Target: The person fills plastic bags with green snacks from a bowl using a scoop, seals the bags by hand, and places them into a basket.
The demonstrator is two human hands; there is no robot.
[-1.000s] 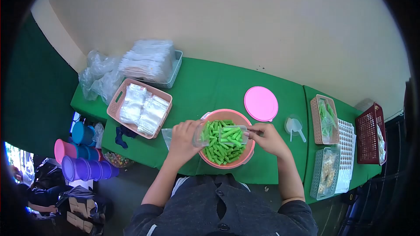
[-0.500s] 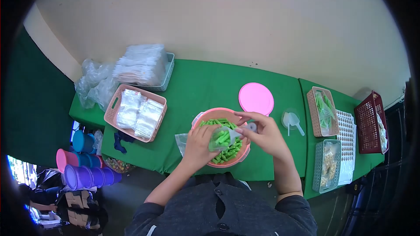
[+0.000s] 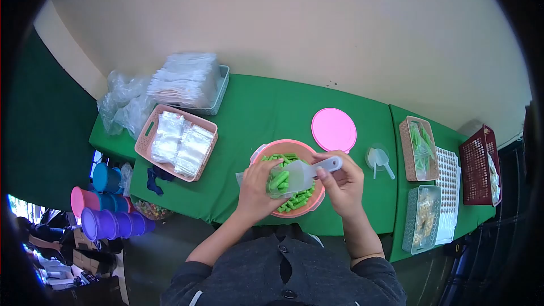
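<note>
My right hand (image 3: pixel 344 184) grips a translucent white scoop (image 3: pixel 301 175) by its handle, with the scoop's wide end pointing left. In my left hand (image 3: pixel 255 190) is a clear plastic bag (image 3: pixel 273 193), its mouth around the scoop's front edge. Several bright green stick-shaped pieces (image 3: pixel 279 179) show inside the bag and at the scoop's lip. Beneath both hands stands a peach-pink tub (image 3: pixel 321 197) holding many more green pieces (image 3: pixel 300 199).
A pink lid (image 3: pixel 334 130) lies behind the tub, with another scoop (image 3: pixel 386 166) to its right. Baskets of clear bags (image 3: pixel 194 148) and stacked packets (image 3: pixel 184 82) stand left. At right are a pink basket (image 3: pixel 403 139), a grey-green basket (image 3: pixel 408 232) and a maroon basket (image 3: pixel 471 170).
The scoop has turned, and its handle now shows raised in my right hand, with its wide end at the bag's mouth. My left hand stays over the tub.
</note>
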